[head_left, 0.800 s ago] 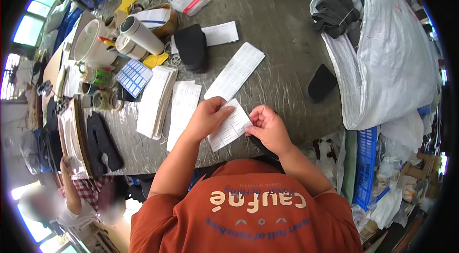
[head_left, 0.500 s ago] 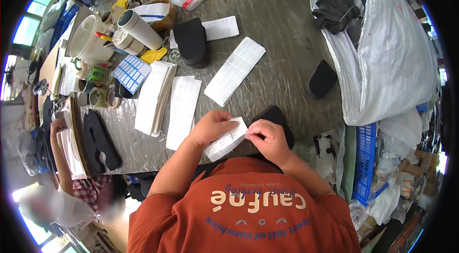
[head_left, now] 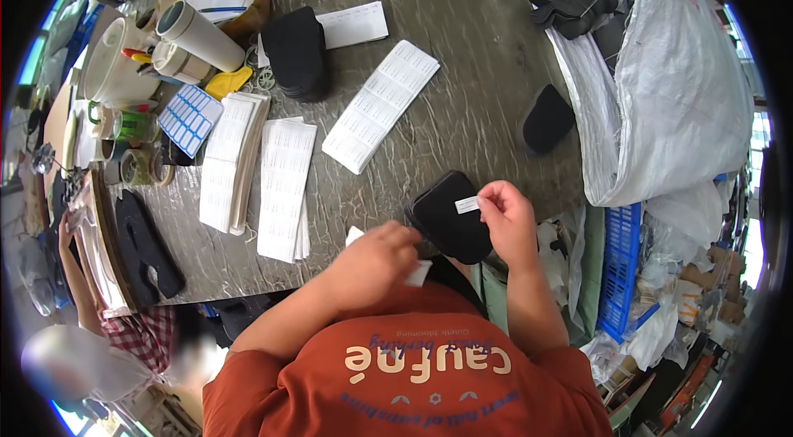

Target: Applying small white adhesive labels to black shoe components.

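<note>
My right hand (head_left: 509, 220) pinches a small white label (head_left: 467, 205) between thumb and finger, over a stack of black rounded flat pieces (head_left: 450, 226) at the table's front edge. In my left hand (head_left: 373, 263) is a folded white label sheet (head_left: 419, 273), mostly hidden by the palm and fingers. Another printed label sheet (head_left: 382, 106) lies at an angle beyond my hands. Left of it are a thin pile of label sheets (head_left: 285, 189) and a thicker bundle (head_left: 227, 160).
A taller stack of black pieces (head_left: 296, 53) stands farther back. Cups, a white tumbler (head_left: 198, 36) and tape rolls crowd the left side. At right sit a single black piece (head_left: 548, 120), a big white woven sack (head_left: 669, 106) and a blue crate (head_left: 619, 272). A co-worker's arm (head_left: 76, 272) reaches in at far left.
My hands have moved apart. The right one has come away from the sheet with a small label, over the black stack. The left one keeps the sheet, now lower. The view has shifted.
</note>
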Available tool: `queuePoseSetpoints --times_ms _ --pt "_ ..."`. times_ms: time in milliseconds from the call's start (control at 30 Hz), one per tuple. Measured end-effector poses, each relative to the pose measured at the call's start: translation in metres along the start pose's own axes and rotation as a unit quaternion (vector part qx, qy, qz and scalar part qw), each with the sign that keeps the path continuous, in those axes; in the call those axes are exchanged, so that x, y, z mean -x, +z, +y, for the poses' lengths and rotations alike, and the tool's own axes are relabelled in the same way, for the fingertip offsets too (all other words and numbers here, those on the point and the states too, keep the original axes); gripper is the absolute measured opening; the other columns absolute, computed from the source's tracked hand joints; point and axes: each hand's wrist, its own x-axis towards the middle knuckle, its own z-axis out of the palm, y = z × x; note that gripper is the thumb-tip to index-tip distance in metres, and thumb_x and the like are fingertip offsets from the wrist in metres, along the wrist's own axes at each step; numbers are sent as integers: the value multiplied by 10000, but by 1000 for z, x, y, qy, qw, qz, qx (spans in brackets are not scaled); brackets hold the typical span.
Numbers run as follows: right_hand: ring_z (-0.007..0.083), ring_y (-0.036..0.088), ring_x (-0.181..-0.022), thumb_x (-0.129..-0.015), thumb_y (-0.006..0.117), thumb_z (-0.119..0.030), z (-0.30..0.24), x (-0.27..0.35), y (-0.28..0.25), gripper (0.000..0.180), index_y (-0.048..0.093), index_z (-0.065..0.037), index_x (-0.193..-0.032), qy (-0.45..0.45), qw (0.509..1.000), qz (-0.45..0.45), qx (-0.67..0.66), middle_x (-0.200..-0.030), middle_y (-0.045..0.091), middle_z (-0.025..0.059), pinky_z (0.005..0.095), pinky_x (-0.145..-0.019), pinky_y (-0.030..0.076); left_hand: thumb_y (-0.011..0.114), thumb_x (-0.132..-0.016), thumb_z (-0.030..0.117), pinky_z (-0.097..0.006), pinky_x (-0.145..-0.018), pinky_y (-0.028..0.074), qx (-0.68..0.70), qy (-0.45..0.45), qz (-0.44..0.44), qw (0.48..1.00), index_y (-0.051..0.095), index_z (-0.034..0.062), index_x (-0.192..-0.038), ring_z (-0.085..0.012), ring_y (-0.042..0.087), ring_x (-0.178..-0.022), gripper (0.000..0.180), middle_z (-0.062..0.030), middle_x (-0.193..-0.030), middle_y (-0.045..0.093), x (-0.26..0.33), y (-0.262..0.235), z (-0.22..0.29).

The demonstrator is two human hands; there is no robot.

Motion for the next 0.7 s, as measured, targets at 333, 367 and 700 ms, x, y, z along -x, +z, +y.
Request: queuePoseSetpoints --times_ms 333,367,700 --pt "166 620 -671 -829 648 11 20 -20 14 37 627 27 -857 -44 992 -71 90 -762 646 107 289 -630 498 578 -784 111 -453 -1047 410 -108 -21 43 993 571 -34 -789 -380 464 -1280 145 -247 -1293 533 -16 39 11" --pt "173 622 -667 -825 653 5 20 -20 14 40 630 22 -853 -45 992 -73 94 -760 646 111 293 -625 498 578 -784 111 -453 -1047 410 -108 -24 43 993 571 -34 -789 -380 464 -1280 145 -247 -1293 533 -16 40 13" --pt "221 645 -667 -812 674 -23 26 -22 16 45 647 0 -840 -54 989 -69 122 -767 658 124 318 -622 505 591 -782 107 -449 -1043 414 -103 -45 54 992 573 -49 -809 -381 459 -1281 159 -238 -1287 533 -16 44 17"
